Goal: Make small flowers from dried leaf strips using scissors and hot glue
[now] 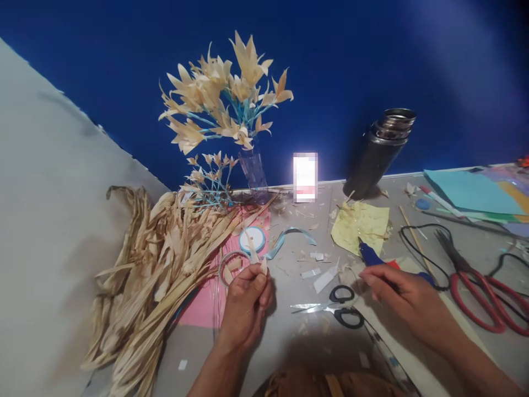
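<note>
My left hand (250, 298) pinches small pale petals of dried corn husk (264, 267) between thumb and fingers. Behind it lie a roll of clear tape (230, 268) and a spool of light blue ribbon (252, 240), with a loose ribbon end (289, 234) curling to the right. My right hand (403, 298) is closed, thumb against fingertips; whether anything is in them I cannot make out. Just beyond it a blue glue gun (370, 253) lies with its tip over a yellow paper (345, 229). Between my hands rest small black-handled scissors (330, 307).
A heap of dried corn husks (165, 264) covers the left side. Husk flowers (223, 82) stand in a clear vase (254, 173) at the back, near a dark flask (374, 157). Large red-handled scissors (475, 284), a black cord (407, 229) and coloured sheets (475, 190) lie right.
</note>
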Demonstrator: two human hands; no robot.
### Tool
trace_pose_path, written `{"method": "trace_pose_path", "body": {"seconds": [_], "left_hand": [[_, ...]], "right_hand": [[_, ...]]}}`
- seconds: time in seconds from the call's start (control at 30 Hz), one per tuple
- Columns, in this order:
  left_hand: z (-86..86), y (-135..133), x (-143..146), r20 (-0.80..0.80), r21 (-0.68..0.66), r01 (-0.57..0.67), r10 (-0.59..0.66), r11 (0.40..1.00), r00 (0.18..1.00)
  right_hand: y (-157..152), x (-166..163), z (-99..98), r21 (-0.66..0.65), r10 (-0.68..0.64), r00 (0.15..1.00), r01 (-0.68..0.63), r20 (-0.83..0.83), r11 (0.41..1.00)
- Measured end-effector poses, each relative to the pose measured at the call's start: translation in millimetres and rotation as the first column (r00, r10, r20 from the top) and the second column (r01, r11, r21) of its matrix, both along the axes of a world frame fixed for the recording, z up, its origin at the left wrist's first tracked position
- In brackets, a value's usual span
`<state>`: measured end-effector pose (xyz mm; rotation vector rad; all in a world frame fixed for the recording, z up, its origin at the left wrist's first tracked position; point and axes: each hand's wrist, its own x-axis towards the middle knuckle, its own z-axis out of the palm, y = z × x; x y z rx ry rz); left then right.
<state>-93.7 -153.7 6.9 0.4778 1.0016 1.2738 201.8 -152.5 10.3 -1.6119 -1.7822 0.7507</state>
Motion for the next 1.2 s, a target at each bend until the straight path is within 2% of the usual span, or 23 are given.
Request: {"method": "trace_pose_path", "body": {"seconds": [0.17, 0.27, 0.47, 0.63, 0.77, 0.87, 1.0, 1.1, 1.2], "left_hand": [[-5.9, -9.9, -1.1, 0.028, -0.028, 0.054, -0.053, 0.998, 0.998], [-5.1, -20.4, -10.8, 0.005, -0.028, 0.067, -0.067, 0.997, 0.998], [-9.0, -44.4, -22.1, -0.086, -0.077, 0.036, -0.042, 0.996, 0.995], [-11.9, -35.5, -3.9, -0.221, -0.113, -0.057, 0.031, 0.992, 0.975], [-4.1, -20.3, 12.4, -0.383, -0.040, -0.027, 0.010, 0.999, 0.924], [3.6, -14.5, 22.1, -0.441, 0.040, 0.014, 0.005, 0.999, 0.897], [6.9, -13.5, 30.8, -0.542, 0.153, 0.099, 0.000, 0.983, 0.840], [3.8, -14.4, 35.1, -0.645, 0.259, 0.146, 0.059, 0.955, 0.762], [-0.1, -15.0, 38.4, -0.678, 0.324, 0.177, 0.097, 0.930, 0.729]], "right_hand": [[8.2, 1.4, -6.2, 0.075, 0.080, 0.979, -0.095, 0.187, 0.993], [10.5, -2.1, -17.7, 0.052, 0.173, 0.954, -0.191, 0.245, 0.980], [12.4, -19.0, -30.0, 0.078, 0.270, 0.936, -0.294, 0.228, 0.953], [12.5, -36.1, -25.0, 0.076, 0.298, 0.941, -0.313, 0.161, 0.947], [9.8, -49.0, -18.2, 0.026, 0.311, 0.949, -0.313, 0.044, 0.949], [8.1, -57.0, -10.8, -0.005, 0.309, 0.949, -0.310, -0.067, 0.951], [5.1, -61.8, -3.8, -0.056, 0.212, 0.946, -0.232, -0.247, 0.971], [2.2, -62.7, -3.7, -0.011, 0.134, 0.945, -0.144, -0.299, 0.989], [0.7, -64.3, -6.2, 0.097, 0.156, 0.950, -0.134, -0.272, 0.986]]}}
